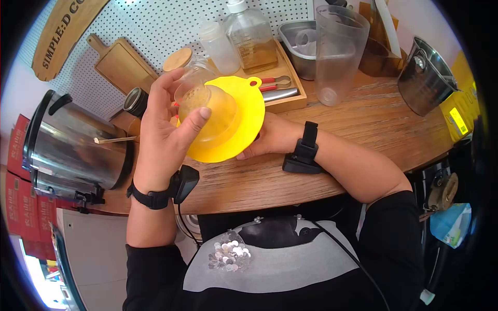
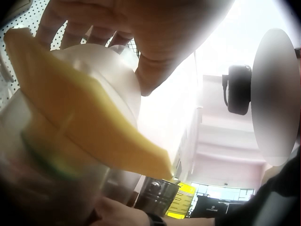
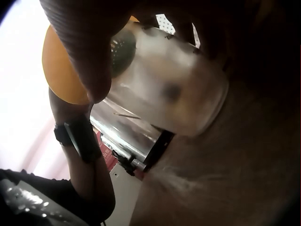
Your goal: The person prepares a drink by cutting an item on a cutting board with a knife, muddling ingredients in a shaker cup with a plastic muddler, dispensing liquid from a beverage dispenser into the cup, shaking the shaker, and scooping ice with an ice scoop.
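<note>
A wide yellow disc (image 1: 250, 114) with a holed tab is held tilted above the table. My left hand (image 1: 161, 129) grips the clear cup-shaped piece (image 1: 199, 96) on top of it, thumb on the near side and fingers round the far side. Below the disc, my right hand (image 1: 275, 136) holds a translucent container (image 3: 197, 84), its thumb lying across the container's upper end in the right wrist view. A dark green perforated piece (image 3: 123, 54) shows at that end, beside the disc. In the head view the disc hides the container and most of the right fingers.
A steel drum-like pot (image 1: 83, 145) stands at left. Behind my hands are a wooden tray (image 1: 295, 102) with red-handled tools, a bottle of amber liquid (image 1: 254, 44) and a white-capped bottle (image 1: 220, 54). A tall clear pitcher (image 1: 334, 62) and a steel bucket (image 1: 423, 78) stand at right.
</note>
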